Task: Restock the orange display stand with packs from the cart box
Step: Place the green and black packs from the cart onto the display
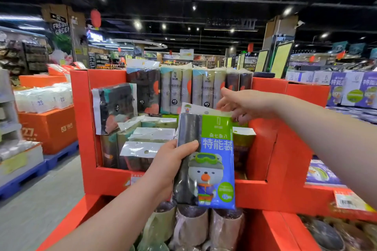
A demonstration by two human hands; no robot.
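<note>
Together left hand [169, 161] and right hand [243, 103] hold 1 pack [217, 161].

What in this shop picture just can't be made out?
All in the head view:
- Cart box: not in the picture at all.
- Part of the orange display stand: hidden behind the green-and-blue pack and the left hand.
- Right hand: pinching the pack's top corner or only touching it, too blurred to tell.
- Wrapped rolls: cut off by the bottom edge.
- Price label: print blurred.
</note>
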